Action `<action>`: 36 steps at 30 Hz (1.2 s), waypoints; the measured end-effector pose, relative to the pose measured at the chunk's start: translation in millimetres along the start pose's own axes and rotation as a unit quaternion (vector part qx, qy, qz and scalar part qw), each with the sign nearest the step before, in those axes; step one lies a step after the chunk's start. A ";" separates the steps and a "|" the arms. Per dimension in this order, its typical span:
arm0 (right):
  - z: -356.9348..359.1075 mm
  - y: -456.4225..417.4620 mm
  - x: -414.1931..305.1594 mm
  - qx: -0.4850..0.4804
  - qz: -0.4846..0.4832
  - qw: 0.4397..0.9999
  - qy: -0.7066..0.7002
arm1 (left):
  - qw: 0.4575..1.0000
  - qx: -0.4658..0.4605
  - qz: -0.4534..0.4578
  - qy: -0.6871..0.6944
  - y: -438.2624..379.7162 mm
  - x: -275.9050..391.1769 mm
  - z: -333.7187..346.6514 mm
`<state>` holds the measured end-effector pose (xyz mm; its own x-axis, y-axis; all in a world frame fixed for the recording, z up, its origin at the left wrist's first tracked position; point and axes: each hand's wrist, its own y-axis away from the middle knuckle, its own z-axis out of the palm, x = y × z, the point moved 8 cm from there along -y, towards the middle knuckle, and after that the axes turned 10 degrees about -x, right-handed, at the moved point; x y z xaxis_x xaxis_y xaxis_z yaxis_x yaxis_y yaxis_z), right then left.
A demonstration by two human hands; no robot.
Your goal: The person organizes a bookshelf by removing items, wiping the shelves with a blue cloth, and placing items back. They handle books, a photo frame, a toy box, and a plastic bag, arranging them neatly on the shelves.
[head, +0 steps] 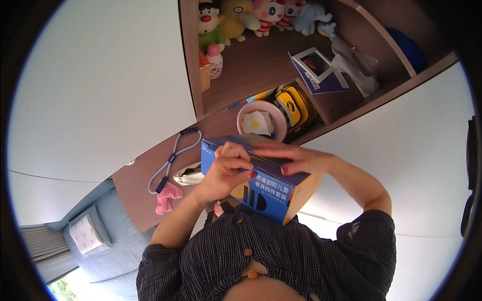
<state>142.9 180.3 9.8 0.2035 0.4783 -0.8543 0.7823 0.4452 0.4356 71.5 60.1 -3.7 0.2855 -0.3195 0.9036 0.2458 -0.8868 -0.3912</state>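
Observation:
A blue cardboard box (222,180) with a yellow side stands tilted close in front of my body and bears printed writing. At the front edge of its dark top, my left hand (229,169) pinches the cardboard between thumb and bent fingers. My right hand (301,156) lies flat on the top toward the right side, fingers stretched and thumb apart. Just beyond the box is a pink basin (279,116) with a whitish cloth or paper item (256,122) inside. What the box rests on is hidden.
Plush toys (237,17) line the upper shelf, near a pink-capped bottle (214,64) and a framed picture (314,64). A yellow bag (293,107) sits in a lower compartment. On the brown surface lie a looped cord (171,158) and a pink cloth (168,197). White cabinet panels (101,75) flank both sides.

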 end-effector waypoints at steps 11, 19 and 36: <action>58.6 -1.4 61.7 -0.040 -0.039 0.938 -0.341 | 0.999 0.012 -0.035 0.018 19.3 -4.2 16.0; 3.0 0.1 41.1 -0.012 0.111 0.981 -0.161 | 0.994 0.039 0.049 -0.093 -7.0 32.1 9.9; -31.5 13.8 20.3 0.207 0.138 0.902 0.353 | 0.933 0.058 0.151 -0.320 26.2 -33.7 92.8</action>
<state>139.3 219.9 7.4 0.1120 0.9555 -0.2730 0.9417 -0.0144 0.3360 154.3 78.6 -60.6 0.8445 -0.2513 0.4730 0.1522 -0.7341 -0.6617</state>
